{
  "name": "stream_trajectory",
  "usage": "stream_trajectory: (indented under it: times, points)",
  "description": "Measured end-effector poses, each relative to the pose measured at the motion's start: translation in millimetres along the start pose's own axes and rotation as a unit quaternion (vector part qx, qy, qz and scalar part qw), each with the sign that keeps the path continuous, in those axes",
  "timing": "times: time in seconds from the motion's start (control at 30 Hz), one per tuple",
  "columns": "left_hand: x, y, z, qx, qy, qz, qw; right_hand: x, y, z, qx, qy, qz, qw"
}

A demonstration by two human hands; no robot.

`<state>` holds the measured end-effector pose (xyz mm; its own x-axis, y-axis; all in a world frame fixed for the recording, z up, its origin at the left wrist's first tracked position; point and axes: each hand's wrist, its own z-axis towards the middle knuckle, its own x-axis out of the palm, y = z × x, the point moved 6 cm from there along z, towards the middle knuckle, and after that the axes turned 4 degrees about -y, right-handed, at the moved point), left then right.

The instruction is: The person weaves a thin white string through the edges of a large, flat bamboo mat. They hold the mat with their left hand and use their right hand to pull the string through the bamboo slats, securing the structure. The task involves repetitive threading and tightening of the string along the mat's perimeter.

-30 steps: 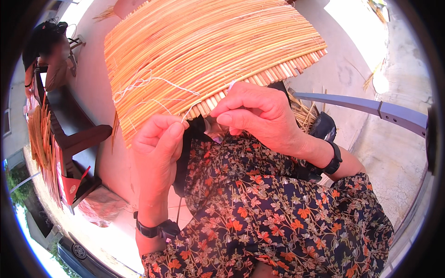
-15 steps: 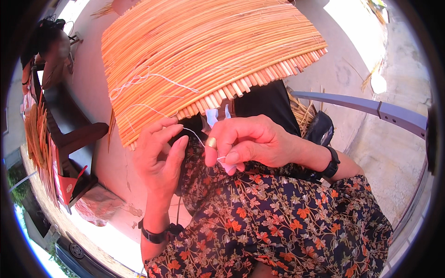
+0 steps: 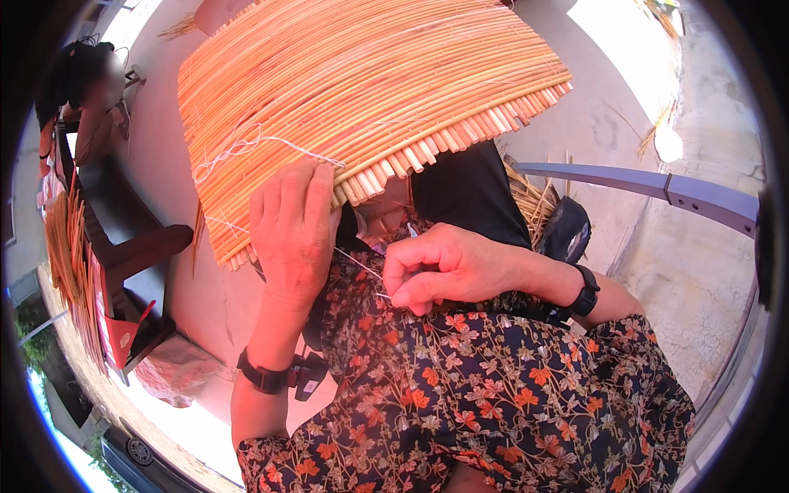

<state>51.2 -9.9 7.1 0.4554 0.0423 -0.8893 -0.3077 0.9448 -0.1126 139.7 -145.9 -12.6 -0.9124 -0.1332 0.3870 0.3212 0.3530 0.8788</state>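
A mat of thin straw-coloured stalks, bound side by side, slants away from me with its cut ends toward me. My left hand is closed over its near edge, the fingertips on the top stalks and the thumb hidden. To the right, apart from the mat, my right hand pinches a white string. That string runs taut up to the left hand, and a short end sticks out by the right fingertips. A loose tangle of white thread lies on the mat.
On the left stands a dark wooden bench, with a bundle of reddish stalks beside it and a person sitting at the far end. Loose straw lies beyond my right arm, below a grey curved bar.
My left hand has gone up from the string onto the mat's edge, its back now toward me. The string between my hands has straightened. The mat has shifted slightly left.
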Motion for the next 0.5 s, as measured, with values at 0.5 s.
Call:
stream_trajectory:
  times: [0.5]
  points:
    - [-10,2,-6,-0.021,0.011,-0.068,0.997,-7,-13,1,0.013,-0.031,0.009,0.999]
